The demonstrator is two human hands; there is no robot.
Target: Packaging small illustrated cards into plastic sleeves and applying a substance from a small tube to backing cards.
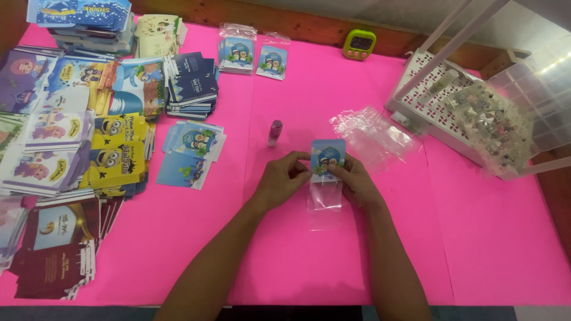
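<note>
My left hand and my right hand meet at the middle of the pink table. Both hold a small stack of blue picture cards at its lower edge, where it enters a clear plastic sleeve that lies flat toward me. The cards stick out above the fingers. A small pink glitter tube lies just beyond my left hand.
A loose heap of clear sleeves lies beyond my right hand. Piles of printed cards and envelopes fill the left side. Two bagged card packs, a green timer and clear plastic organiser boxes stand at the far side and right.
</note>
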